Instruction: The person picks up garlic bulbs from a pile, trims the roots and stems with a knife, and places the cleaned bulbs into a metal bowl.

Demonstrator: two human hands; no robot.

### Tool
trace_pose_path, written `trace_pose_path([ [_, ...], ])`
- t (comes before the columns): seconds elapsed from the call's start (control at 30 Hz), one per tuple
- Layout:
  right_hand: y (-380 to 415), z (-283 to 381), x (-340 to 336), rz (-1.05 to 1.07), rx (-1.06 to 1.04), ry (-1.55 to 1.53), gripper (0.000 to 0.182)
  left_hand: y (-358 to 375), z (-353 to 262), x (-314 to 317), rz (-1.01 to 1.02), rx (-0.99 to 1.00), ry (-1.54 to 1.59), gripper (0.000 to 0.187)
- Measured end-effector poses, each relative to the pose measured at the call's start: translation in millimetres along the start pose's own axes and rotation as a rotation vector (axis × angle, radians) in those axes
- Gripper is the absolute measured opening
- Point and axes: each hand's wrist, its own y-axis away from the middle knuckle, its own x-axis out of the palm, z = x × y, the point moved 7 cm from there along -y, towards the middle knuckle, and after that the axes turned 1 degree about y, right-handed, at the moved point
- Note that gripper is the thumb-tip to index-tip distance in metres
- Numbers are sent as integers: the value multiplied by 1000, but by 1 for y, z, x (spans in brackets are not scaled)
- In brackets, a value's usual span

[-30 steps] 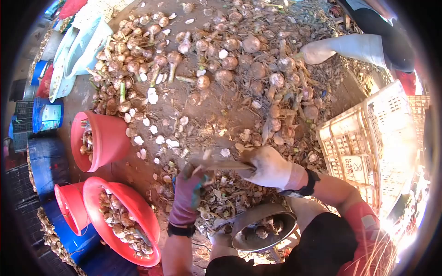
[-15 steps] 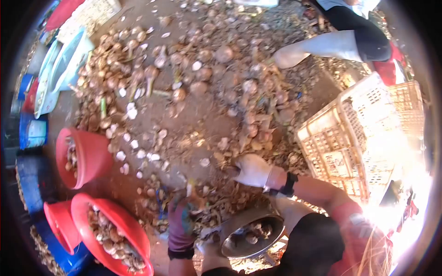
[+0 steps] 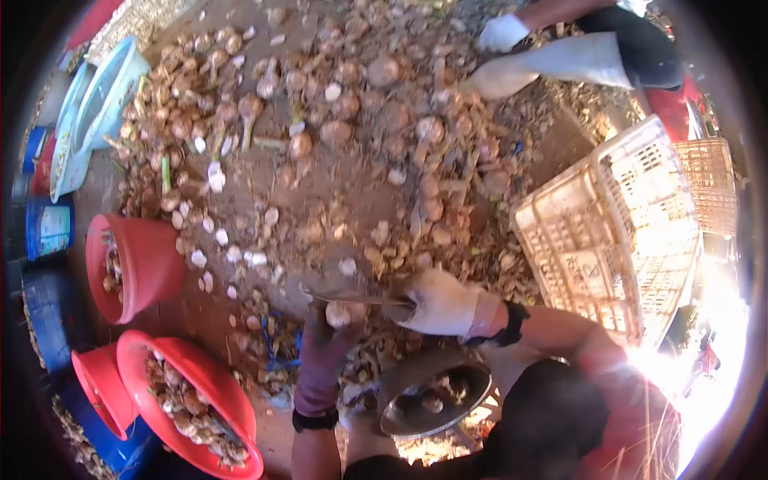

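My left hand [image 3: 326, 352], in a dark purple glove, is closed around a pale garlic bulb [image 3: 346, 314] in front of me. My right hand [image 3: 438, 302], in a whitish glove, grips a knife [image 3: 372, 300] whose thin blade points left and lies across the top of the bulb. Whether the blade has cut in cannot be made out. Just below my hands, a dark metal bowl [image 3: 392, 400] holds several pale garlic pieces. Loose garlic bulbs [image 3: 337, 133] with stems and skins cover the ground beyond.
White plastic crates [image 3: 572, 268] stand at the right. Left are a pink bucket [image 3: 156, 268], a red basin [image 3: 248, 424] of garlic and light-blue basins [image 3: 112, 104]. Another person's gloved hand [image 3: 504, 34] and boot [image 3: 504, 76] show at upper right.
My left hand has risen with the garlic bulb, and the knife now lies across it. My right hand has shifted slightly. The other person's gloved hand has come into view.
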Motion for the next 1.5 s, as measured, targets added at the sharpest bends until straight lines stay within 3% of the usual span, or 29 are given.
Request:
trace_pose_path([
  [0.03,3,0,2,24,14,-27,29,2,12,-4,-18,-165,135,52],
  [0.07,2,7,0,83,-54,94,26,3,7,-1,0,-197,161,47],
  [0.1,3,13,3,134,-126,213,24,8,10,0,-7,-219,152,47],
  [0.2,2,22,3,118,-169,197,25,12,19,-7,-72,-165,139,41],
  [0.27,1,25,3,150,-165,208,25,19,43,-11,86,-52,-339,37],
  [0.3,0,27,1,141,-176,224,26,22,54,-12,86,-54,-341,37],
  [0.4,0,28,3,124,-204,242,26,26,57,-11,-45,-110,-299,35],
  [0.47,1,22,10,116,-222,248,25,29,25,2,-245,-270,204,29],
  [0.53,-3,10,14,-25,-303,281,23,31,18,5,-251,-226,189,25],
  [0.6,-4,6,20,-36,-342,293,22,34,12,3,-245,-181,168,22],
  [0.7,-7,-6,31,45,-315,369,21,60,25,14,30,-289,483,26],
  [0.73,-11,-29,30,56,-180,297,20,65,30,18,183,-266,578,29],
  [0.77,-12,-55,31,70,-43,216,21,58,-33,42,221,8,-167,32],
  [0.8,-12,-96,23,34,181,188,26,79,-13,63,414,-111,500,41],
  [0.83,-11,-92,4,-15,234,184,29,75,-35,72,561,-283,244,52],
  [0.9,-6,-65,-18,-83,136,104,26,58,-39,102,923,-394,144,55],
  [0.93,-12,-60,-29,-102,122,118,26,41,-32,98,928,-370,130,55],
  [1.0,-12,-55,-33,-156,144,-25,23,24,8,68,1070,-332,-481,54],
  [1.07,-8,-57,-39,-145,158,-89,23,-51,-18,31,638,80,-1020,52],
  [1.1,-10,-60,-43,-131,151,-133,22,-95,-11,8,372,155,-1175,52],
  [1.13,-6,-60,-48,-213,58,-104,22,-136,-6,-15,246,315,-1282,54],
  [1.17,-5,-62,-53,-224,64,-93,22,-175,-23,-24,105,236,-1237,55],
  [1.23,-2,-72,-55,-140,207,-147,22,-238,-27,-42,-106,370,-1432,56],
  [1.27,-1,-73,-58,-132,188,-129,22,-263,-26,-43,-97,371,-1425,56],
  [1.33,0,-72,-65,-125,183,-145,21,-300,-14,-55,-107,102,-1330,59],
  [1.43,0,-75,-73,-127,202,-191,20,-292,-5,-44,-169,24,-1554,55],
  [1.47,1,-76,-71,-130,238,-227,20,-283,-2,-47,-138,-152,-1467,49],
  [1.5,1,-75,-69,-123,234,-235,20,-272,-1,-52,-143,-161,-1474,49],
])
